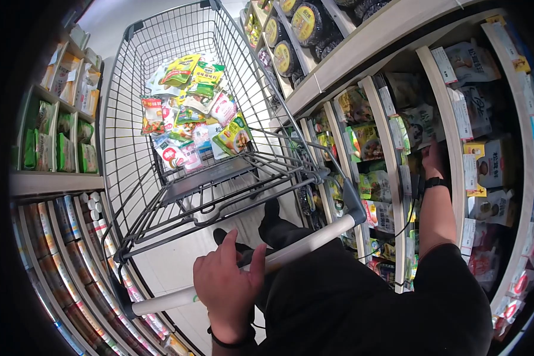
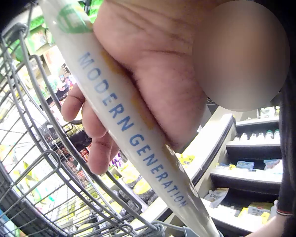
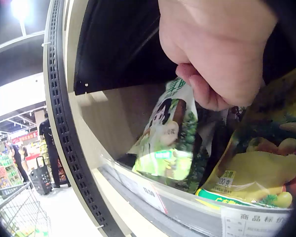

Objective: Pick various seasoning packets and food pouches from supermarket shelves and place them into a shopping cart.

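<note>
My left hand [image 1: 228, 282] grips the pale round handle [image 1: 314, 238] of a wire shopping cart [image 1: 207, 180]. In the left wrist view its palm lies on the handle, lettered MODERN GENERATION, and the fingers [image 2: 99, 150] curl round the far side. My right hand [image 3: 217, 59] reaches into a shelf on the right and pinches the top edge of a white and green food packet [image 3: 168, 140]. This packet stands upright behind the shelf's front strip. A yellow packet [image 3: 259, 170] with vegetables pictured on it is close beside the hand. Many colourful packets [image 1: 187, 113] lie heaped in the cart.
Shelves of bagged goods [image 1: 365, 142] line the right side, their price-tag strips [image 1: 391, 118] facing the aisle. Another shelf unit [image 1: 59, 175] runs along the left of the cart. A person in dark clothes [image 3: 52, 148] stands farther off, near a black wheeled basket [image 3: 40, 175].
</note>
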### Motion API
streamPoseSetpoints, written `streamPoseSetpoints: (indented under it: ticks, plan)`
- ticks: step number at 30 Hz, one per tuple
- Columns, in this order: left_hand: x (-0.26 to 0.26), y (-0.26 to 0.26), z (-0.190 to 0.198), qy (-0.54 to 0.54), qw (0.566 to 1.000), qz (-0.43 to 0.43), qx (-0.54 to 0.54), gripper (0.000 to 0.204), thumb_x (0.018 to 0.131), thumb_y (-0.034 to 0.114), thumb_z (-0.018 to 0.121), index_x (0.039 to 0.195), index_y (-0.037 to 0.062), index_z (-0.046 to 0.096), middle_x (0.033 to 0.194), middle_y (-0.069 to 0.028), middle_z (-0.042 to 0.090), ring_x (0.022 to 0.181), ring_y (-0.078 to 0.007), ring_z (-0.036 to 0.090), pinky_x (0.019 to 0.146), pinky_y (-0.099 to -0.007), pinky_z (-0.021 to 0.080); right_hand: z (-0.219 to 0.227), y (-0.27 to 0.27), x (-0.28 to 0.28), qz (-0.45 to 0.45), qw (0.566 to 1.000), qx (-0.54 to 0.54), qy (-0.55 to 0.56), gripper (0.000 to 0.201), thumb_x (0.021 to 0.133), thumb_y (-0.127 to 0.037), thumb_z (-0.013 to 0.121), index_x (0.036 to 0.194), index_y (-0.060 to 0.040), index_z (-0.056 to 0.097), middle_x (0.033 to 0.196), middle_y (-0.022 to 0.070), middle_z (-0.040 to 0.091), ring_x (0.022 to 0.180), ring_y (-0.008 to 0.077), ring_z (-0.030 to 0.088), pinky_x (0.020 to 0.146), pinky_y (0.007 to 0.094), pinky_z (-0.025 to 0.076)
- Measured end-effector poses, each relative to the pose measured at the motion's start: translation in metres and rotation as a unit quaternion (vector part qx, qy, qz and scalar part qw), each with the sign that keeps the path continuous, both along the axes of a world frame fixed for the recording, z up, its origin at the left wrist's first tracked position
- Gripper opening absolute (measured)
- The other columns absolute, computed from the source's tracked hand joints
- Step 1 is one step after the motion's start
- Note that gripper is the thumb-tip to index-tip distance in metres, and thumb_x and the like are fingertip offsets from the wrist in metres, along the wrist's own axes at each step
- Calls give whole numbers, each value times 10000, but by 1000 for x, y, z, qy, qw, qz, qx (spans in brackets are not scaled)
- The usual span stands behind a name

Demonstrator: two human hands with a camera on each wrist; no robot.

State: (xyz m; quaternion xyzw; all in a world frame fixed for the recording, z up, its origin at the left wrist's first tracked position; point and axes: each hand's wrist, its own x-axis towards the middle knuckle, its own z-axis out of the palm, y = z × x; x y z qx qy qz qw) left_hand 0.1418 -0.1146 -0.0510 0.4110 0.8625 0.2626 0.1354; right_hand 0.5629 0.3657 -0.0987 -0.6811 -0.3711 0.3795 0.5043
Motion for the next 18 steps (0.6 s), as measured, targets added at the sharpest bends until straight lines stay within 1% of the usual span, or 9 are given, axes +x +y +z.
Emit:
streamPoseSetpoints:
  ticks: [2,3,6,8,12,14,16,17,18]
  plan:
    - [-2,-2,-1,25,1000,-13,8,442,818,443,682,1034,58,656,614,14,553,563,-180,536,615,-325,391,7,-5,4,52,996,51,57,197,917,-248,620,783,-161,504,555,-41,362,456,90,342,430,236,273]
    - [-3,-3,-1,36,999,-19,11,453,819,446,679,1032,48,651,596,22,541,552,-164,542,602,-317,387,-1,10,25,41,994,53,84,214,940,-248,571,760,-166,489,550,-45,352,446,93,319,433,251,258]
    - [-2,-7,-2,42,999,-21,7,452,816,447,679,1028,49,652,597,21,543,554,-166,543,603,-316,387,0,2,24,69,984,77,148,271,927,-251,590,705,-169,458,527,-30,324,433,107,311,427,267,246]
    - [-1,-10,0,20,1000,-13,-2,425,813,440,689,1027,74,660,624,10,561,574,-195,530,623,-332,395,16,-30,-20,-57,982,27,177,238,938,-220,540,711,-165,492,527,-42,356,412,88,304,386,254,232]
    - [-1,-17,1,5,1000,-11,-2,417,790,427,718,1028,89,665,651,8,582,582,-214,521,631,-343,405,30,-106,-87,170,956,-73,227,182,995,-210,467,864,-123,558,570,-41,477,373,45,328,338,199,239]
    - [-3,-22,3,-9,1000,-23,14,431,773,413,739,1041,84,660,693,5,606,600,-214,534,636,-338,414,34,-141,-127,184,959,-108,185,168,999,-213,468,949,-99,581,636,-29,563,362,44,373,320,196,265]
    - [-6,-26,4,-39,998,-34,36,451,757,402,758,1053,77,654,739,-3,627,623,-218,549,646,-331,425,47,-178,-172,252,945,-116,173,178,997,-195,474,1013,-68,597,699,-8,618,378,41,426,308,184,284]
    - [-7,-27,4,-63,996,-41,49,462,750,398,765,1058,72,651,764,-8,636,637,-222,558,655,-327,431,46,-189,-188,255,943,-120,176,194,992,-187,490,1080,-50,595,731,1,640,390,38,448,304,184,286]
    - [-9,-29,6,-85,993,-45,62,474,742,394,773,1063,68,648,789,-14,645,651,-226,567,664,-322,438,54,-203,-203,309,926,-118,182,207,989,-177,495,1123,-46,583,791,14,663,421,34,482,309,180,297]
